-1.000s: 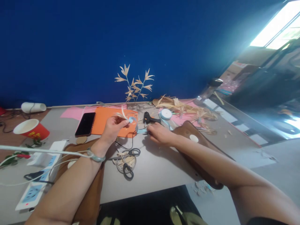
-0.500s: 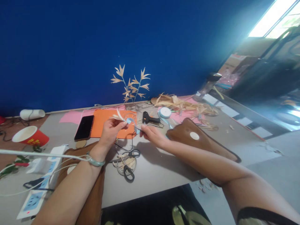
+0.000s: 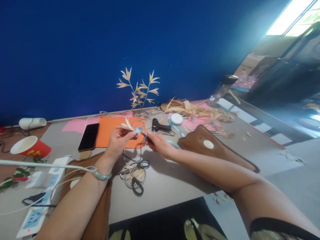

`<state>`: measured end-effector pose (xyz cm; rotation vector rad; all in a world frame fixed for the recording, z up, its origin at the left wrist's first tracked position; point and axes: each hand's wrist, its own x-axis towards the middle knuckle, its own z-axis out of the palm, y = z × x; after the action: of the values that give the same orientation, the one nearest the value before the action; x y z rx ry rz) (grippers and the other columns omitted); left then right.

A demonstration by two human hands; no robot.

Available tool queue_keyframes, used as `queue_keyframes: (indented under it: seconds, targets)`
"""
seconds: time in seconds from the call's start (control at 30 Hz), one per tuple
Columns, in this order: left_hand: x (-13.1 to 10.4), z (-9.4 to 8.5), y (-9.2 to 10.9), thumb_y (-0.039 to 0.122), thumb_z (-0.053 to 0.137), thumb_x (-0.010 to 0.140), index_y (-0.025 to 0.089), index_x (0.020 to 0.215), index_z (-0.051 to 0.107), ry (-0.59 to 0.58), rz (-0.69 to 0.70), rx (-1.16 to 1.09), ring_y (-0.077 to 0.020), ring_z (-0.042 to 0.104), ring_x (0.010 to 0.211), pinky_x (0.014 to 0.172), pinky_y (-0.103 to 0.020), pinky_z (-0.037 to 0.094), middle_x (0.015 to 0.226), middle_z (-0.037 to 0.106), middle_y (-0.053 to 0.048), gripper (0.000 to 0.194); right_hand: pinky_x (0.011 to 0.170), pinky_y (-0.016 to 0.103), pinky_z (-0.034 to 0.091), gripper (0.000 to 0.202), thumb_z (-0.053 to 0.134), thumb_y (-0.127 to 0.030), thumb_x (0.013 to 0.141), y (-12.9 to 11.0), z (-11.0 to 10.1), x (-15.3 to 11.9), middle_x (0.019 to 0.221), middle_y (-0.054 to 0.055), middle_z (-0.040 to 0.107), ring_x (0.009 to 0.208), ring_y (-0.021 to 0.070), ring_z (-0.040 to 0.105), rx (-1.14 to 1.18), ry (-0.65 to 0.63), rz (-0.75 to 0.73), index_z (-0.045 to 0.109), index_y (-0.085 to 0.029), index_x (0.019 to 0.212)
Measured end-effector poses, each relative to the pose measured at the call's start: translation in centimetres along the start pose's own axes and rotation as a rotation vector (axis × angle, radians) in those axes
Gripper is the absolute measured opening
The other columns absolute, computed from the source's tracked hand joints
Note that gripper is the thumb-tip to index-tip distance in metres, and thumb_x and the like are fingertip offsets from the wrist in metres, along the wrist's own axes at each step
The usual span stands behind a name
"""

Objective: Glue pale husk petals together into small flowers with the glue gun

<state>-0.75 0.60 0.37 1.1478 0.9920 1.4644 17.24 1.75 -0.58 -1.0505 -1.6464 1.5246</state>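
Note:
My left hand [image 3: 120, 138] pinches a pale dried-husk flower [image 3: 128, 124], its petals pointing up and left above the fingers. Light blue ribbon [image 3: 139, 129] shows at the flower's base, between my two hands. My right hand [image 3: 157, 141] is closed on a thin dark tool [image 3: 144, 134], whose tip reaches the ribbon; its exact kind is too small to tell. Behind the hands lies an orange sheet [image 3: 105, 136]. A black glue gun [image 3: 160, 126] and a ribbon roll [image 3: 176, 119] lie just beyond my right hand.
Black-handled scissors [image 3: 137, 186] lie below my hands. A phone [image 3: 88, 136], red cup [image 3: 33, 146] and power strip [image 3: 37, 213] are at left. A husk-flower branch [image 3: 140, 90] stands behind. Dried husks [image 3: 197, 110] and a brown cushion [image 3: 215, 146] lie right.
My right hand has shifted slightly left, nearer my left hand, and the dark tool now overlaps the ribbon. The ribbon piece that hung between the hands shows less.

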Motion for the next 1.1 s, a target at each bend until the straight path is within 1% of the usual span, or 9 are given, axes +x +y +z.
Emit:
queue_keyframes:
  seconds: [0.2, 0.3, 0.37, 0.5, 0.6, 0.87, 1.0, 1.1]
  targets:
    - [0.1, 0.0, 0.0, 0.028, 0.080, 0.063, 0.012, 0.068, 0.069, -0.007, -0.009, 0.031, -0.0143, 0.067, 0.058, 0.064, -0.027, 0.057, 0.062, 0.071, -0.004, 0.020, 0.048, 0.023, 0.029, 0.059, 0.032, -0.067, 0.088, -0.7, 0.1, -0.1, 0.053, -0.003, 0.043, 0.047, 0.0081, 0.037, -0.174, 0.060, -0.139, 0.050, -0.017, 0.064]
    - [0.1, 0.0, -0.2, 0.025, 0.079, 0.065, 0.012, 0.068, 0.070, -0.025, -0.008, 0.040, -0.0140, 0.067, 0.058, 0.064, -0.026, 0.057, 0.062, 0.071, -0.004, 0.017, 0.051, 0.023, 0.034, 0.058, 0.034, -0.066, 0.088, -0.9, 0.0, -0.3, 0.061, 0.000, 0.052, 0.053, 0.0098, 0.045, -0.201, 0.062, -0.183, 0.055, -0.016, 0.071]
    - [0.1, -0.1, -0.3, 0.024, 0.079, 0.066, 0.012, 0.069, 0.071, -0.044, -0.006, 0.043, -0.0141, 0.067, 0.058, 0.064, -0.026, 0.056, 0.063, 0.072, -0.004, 0.015, 0.054, 0.023, 0.036, 0.056, 0.036, -0.064, 0.090, -0.9, 0.0, -0.5, 0.066, 0.002, 0.056, 0.057, 0.0109, 0.048, -0.248, 0.070, -0.221, 0.058, -0.015, 0.074]
    - [0.1, -0.2, -0.5, 0.024, 0.078, 0.068, 0.012, 0.072, 0.072, -0.081, 0.010, 0.046, -0.0148, 0.068, 0.059, 0.065, -0.027, 0.056, 0.065, 0.072, -0.004, 0.014, 0.055, 0.023, 0.034, 0.053, 0.038, -0.059, 0.092, -0.9, -0.3, -0.7, 0.062, 0.001, 0.053, 0.058, 0.0108, 0.046, -0.391, 0.104, -0.304, 0.058, -0.014, 0.071]
    - [0.0, -0.3, -0.7, 0.024, 0.078, 0.068, 0.013, 0.073, 0.072, -0.082, 0.033, 0.043, -0.0155, 0.068, 0.060, 0.065, -0.028, 0.057, 0.065, 0.072, -0.004, 0.014, 0.054, 0.022, 0.033, 0.050, 0.039, -0.057, 0.092, -0.9, -0.5, -0.6, 0.061, 0.000, 0.052, 0.057, 0.0103, 0.046, -0.431, 0.112, -0.325, 0.055, -0.015, 0.068]
    - [-0.1, -0.5, -0.7, 0.024, 0.077, 0.070, 0.013, 0.073, 0.072, -0.115, 0.052, 0.090, -0.0165, 0.069, 0.061, 0.066, -0.028, 0.057, 0.065, 0.073, -0.004, 0.012, 0.053, 0.022, 0.030, 0.050, 0.039, -0.057, 0.092, -1.1, -0.7, -0.7, 0.058, -0.002, 0.045, 0.054, 0.0095, 0.041, -0.431, 0.088, -0.341, 0.049, -0.017, 0.064]
    - [-0.1, -0.4, -0.4, 0.024, 0.076, 0.070, 0.014, 0.071, 0.072, -0.105, 0.082, 0.122, -0.0162, 0.069, 0.061, 0.066, -0.028, 0.057, 0.065, 0.073, -0.004, 0.011, 0.054, 0.022, 0.031, 0.048, 0.039, -0.056, 0.092, -1.0, -0.8, -0.8, 0.060, -0.001, 0.049, 0.055, 0.0099, 0.045, -0.403, 0.073, -0.337, 0.050, -0.017, 0.067]
    - [-0.1, -0.3, -0.2, 0.023, 0.076, 0.071, 0.014, 0.069, 0.071, -0.091, 0.116, 0.114, -0.0156, 0.069, 0.061, 0.067, -0.027, 0.058, 0.065, 0.073, -0.004, 0.011, 0.054, 0.022, 0.031, 0.051, 0.039, -0.058, 0.092, -0.9, -1.0, -0.9, 0.059, -0.001, 0.050, 0.055, 0.0100, 0.044, -0.408, 0.073, -0.318, 0.050, -0.016, 0.064]
